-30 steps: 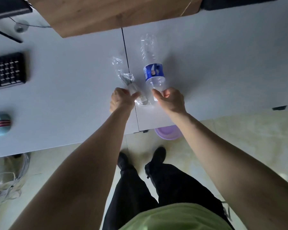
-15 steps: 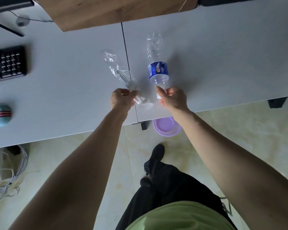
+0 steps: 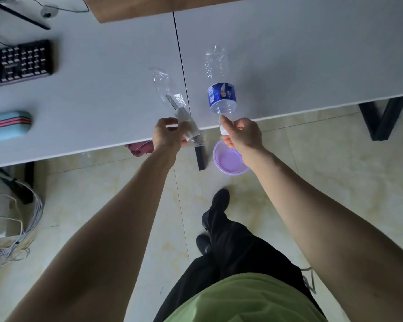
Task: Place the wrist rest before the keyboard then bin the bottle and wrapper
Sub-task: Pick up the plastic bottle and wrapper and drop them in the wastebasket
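Observation:
My right hand (image 3: 243, 133) grips the neck of a clear plastic bottle (image 3: 220, 92) with a blue label, at the white desk's front edge. My left hand (image 3: 166, 135) pinches one end of a clear wrapper (image 3: 172, 98), whose far end trails over the desk. A purple bin (image 3: 229, 160) stands on the floor just below my right hand. The black keyboard (image 3: 16, 62) lies at the far left. A blue wrist rest (image 3: 7, 126) with red stripes sits on the desk in front of the keyboard.
The white desk (image 3: 300, 54) has a seam running down its middle and a wooden panel (image 3: 149, 5) at the back. A black desk leg (image 3: 382, 119) stands on the right. Cables (image 3: 19, 228) coil on the floor at left. A red cloth (image 3: 140, 147) hangs under the desk edge.
Both hands have pulled back toward the desk's front edge, dragging the bottle and wrapper along. The view has shifted back, showing more floor and the whole purple bin.

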